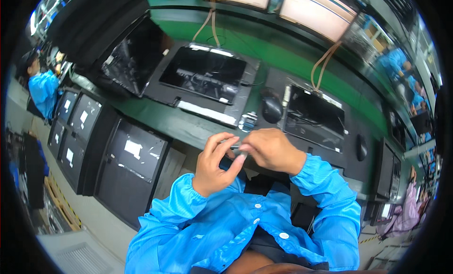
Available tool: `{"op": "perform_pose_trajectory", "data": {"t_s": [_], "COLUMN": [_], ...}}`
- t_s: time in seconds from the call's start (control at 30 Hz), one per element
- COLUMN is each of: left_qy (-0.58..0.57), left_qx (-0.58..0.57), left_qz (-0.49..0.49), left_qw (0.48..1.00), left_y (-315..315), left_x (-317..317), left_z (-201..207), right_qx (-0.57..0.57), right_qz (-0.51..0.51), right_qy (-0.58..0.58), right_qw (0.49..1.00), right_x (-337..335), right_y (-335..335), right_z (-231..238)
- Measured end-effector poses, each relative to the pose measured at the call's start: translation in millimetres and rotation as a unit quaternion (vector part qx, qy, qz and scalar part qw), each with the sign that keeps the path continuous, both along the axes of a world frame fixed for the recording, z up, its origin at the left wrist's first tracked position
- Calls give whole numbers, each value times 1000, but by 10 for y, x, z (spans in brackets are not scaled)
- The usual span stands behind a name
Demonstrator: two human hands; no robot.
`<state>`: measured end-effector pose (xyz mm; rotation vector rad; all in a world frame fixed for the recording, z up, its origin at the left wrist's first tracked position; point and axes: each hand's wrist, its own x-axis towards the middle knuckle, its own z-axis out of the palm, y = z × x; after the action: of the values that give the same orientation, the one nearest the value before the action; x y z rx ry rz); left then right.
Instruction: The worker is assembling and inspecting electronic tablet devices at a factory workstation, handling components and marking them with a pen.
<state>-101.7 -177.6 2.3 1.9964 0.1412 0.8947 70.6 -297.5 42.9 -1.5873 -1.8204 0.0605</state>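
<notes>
My left hand [216, 163] and my right hand [274, 149] meet in front of my chest, just off the near edge of the green bench [188, 128]. Their fingers pinch around a small item, grey or silvery where it shows. What it is, I cannot make out, because the fingertips cover most of it. Just beyond my hands lies a small clear and blue object [247, 122], and behind my right hand a black computer mouse [272, 107]. Two dark flat display panels lie on black pads: one at the left [204, 72], one at the right [315, 114].
Another dark panel [137, 57] leans at the far left. Black trays holding film-covered panels [130, 153] stand left of me. A second mouse [362, 147] sits at the right. Lit screens [316, 12] hang above the bench, with cables [324, 62] dropping down. A co-worker in blue [43, 87] is at far left.
</notes>
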Motion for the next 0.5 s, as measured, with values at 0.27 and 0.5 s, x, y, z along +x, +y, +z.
{"op": "perform_pose_trajectory", "data": {"t_s": [0.27,0.5], "left_qy": [-10,-110], "left_qx": [-147,-294], "left_qz": [69,91], "left_qw": [987,945], "left_y": [570,874], "left_x": [-288,-339], "left_z": [-154,-324], "right_qx": [-37,-192], "right_qz": [-16,77], "right_qy": [-40,276], "right_qw": [998,939], "right_x": [-7,-426], "right_y": [803,1471], "right_z": [199,42]}}
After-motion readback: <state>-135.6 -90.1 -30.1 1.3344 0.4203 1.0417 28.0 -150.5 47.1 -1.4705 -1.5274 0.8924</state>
